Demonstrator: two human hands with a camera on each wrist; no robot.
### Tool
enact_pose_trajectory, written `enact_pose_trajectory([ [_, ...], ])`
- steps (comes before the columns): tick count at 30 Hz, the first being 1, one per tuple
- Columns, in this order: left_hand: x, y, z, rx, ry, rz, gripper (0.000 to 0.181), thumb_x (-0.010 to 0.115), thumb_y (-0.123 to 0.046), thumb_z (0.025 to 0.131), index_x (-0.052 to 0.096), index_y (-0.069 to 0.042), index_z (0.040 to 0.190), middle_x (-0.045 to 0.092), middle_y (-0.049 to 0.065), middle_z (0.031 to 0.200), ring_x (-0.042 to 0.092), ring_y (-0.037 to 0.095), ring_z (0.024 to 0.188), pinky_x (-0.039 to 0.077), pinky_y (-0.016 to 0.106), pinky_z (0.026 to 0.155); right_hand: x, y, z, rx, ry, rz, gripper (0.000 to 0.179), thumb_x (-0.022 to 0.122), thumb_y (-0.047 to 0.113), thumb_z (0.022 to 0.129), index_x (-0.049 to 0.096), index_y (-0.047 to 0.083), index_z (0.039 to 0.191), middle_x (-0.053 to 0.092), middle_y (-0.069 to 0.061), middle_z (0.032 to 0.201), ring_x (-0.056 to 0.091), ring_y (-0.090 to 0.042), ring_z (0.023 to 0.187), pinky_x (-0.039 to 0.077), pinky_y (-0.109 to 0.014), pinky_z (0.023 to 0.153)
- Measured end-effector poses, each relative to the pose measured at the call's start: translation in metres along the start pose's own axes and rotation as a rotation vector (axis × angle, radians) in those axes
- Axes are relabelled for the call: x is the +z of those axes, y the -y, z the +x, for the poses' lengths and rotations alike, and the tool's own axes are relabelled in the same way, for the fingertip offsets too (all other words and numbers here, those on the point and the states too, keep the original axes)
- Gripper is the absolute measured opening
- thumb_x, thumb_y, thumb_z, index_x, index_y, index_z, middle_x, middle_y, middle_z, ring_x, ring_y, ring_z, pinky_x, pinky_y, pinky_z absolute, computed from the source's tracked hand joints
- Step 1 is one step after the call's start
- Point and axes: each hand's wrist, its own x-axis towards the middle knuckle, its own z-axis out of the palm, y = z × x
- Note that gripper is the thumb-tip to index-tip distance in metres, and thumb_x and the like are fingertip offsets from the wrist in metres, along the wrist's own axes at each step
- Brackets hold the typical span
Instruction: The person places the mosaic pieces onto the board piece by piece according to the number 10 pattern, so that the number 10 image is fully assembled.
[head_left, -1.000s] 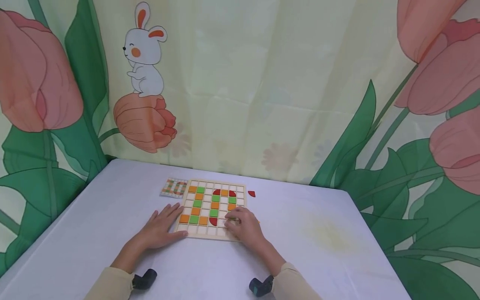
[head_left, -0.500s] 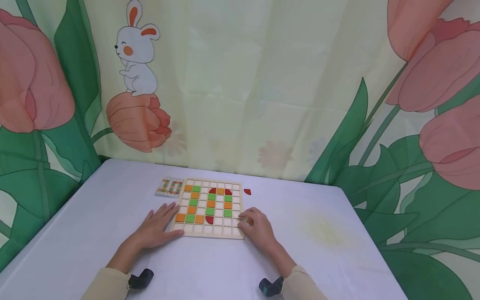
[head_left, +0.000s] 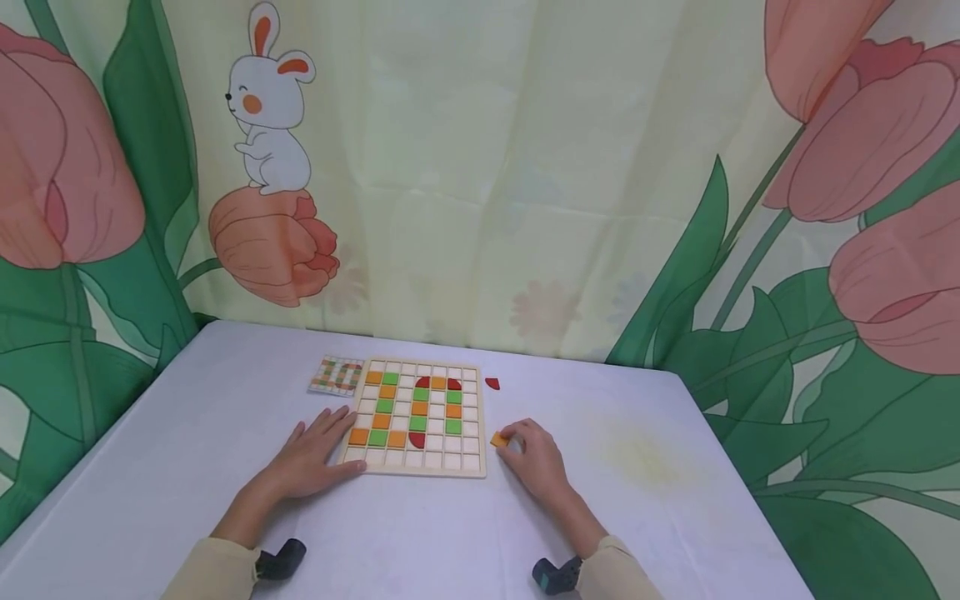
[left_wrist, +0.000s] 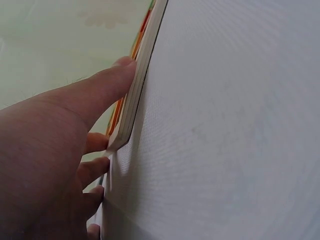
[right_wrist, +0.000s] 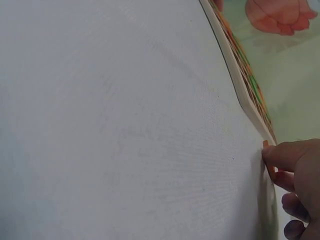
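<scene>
A wooden grid board (head_left: pixel 414 466) lies on the white table, holding orange, green and red tiles that form a "10". My left hand (head_left: pixel 318 454) lies flat at its front left corner, fingers straight, thumb (left_wrist: pixel 107 82) against the board's edge (left_wrist: pixel 142 65). My right hand (head_left: pixel 534 458) sits just right of the board and pinches a small orange square tile (head_left: pixel 498 439) between thumb and fingers; the tile (right_wrist: pixel 269 162) shows at my fingertips (right_wrist: pixel 287 155) near the board's corner (right_wrist: pixel 260 122).
A small pattern card (head_left: pixel 335 375) lies left of the board's far end. A loose red quarter-round tile (head_left: pixel 492 383) lies right of the far corner. A flower-and-rabbit curtain hangs behind the table (head_left: pixel 652 467).
My right hand moved off the board's front right area to the table beside it and now shows an orange tile in its fingers. The left hand stayed put.
</scene>
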Motion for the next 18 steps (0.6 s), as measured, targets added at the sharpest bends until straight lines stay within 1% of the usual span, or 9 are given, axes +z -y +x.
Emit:
enact_pose_trajectory([
  [6, 0.002, 0.002, 0.002, 0.004, -0.005, 0.004, 0.087, 0.064, -0.057, 0.084, 0.034, -0.008, 0.15, 0.028, 0.019, 0.157, 0.018, 0.046, 0.146, 0.011, 0.07, 0.114, 0.002, -0.001, 0.002, 0.012, -0.018, 0.01, 0.018, 0.079, 0.018, 0.079, 0.073, 0.016, 0.097, 0.068, 0.004, 0.097, 0.053, -0.011, 0.079, 0.044, -0.022, 0.067],
  [10, 0.002, 0.002, 0.002, 0.007, -0.012, 0.007, 0.087, 0.065, -0.057, 0.084, 0.035, -0.008, 0.15, 0.029, 0.019, 0.157, 0.019, 0.046, 0.146, 0.011, 0.07, 0.114, 0.003, 0.003, 0.002, -0.015, -0.027, 0.047, 0.015, 0.078, 0.019, 0.081, 0.073, 0.017, 0.095, 0.068, 0.004, 0.096, 0.051, -0.011, 0.077, 0.043, -0.02, 0.065],
  [14, 0.002, 0.002, 0.002, 0.007, -0.016, 0.006, 0.087, 0.066, -0.057, 0.083, 0.035, -0.009, 0.149, 0.03, 0.019, 0.157, 0.02, 0.045, 0.145, 0.012, 0.07, 0.114, 0.004, 0.009, 0.001, -0.067, 0.006, 0.096, 0.013, 0.077, 0.019, 0.083, 0.072, 0.018, 0.095, 0.067, 0.005, 0.096, 0.049, -0.01, 0.076, 0.04, -0.018, 0.061],
  [18, 0.001, 0.001, 0.001, 0.005, -0.014, 0.006, 0.087, 0.066, -0.057, 0.083, 0.036, -0.009, 0.149, 0.03, 0.018, 0.157, 0.02, 0.045, 0.146, 0.012, 0.069, 0.114, 0.009, 0.018, 0.001, -0.114, 0.047, 0.127, 0.013, 0.076, 0.02, 0.084, 0.07, 0.019, 0.096, 0.063, 0.006, 0.092, 0.046, -0.01, 0.07, 0.037, -0.018, 0.057],
])
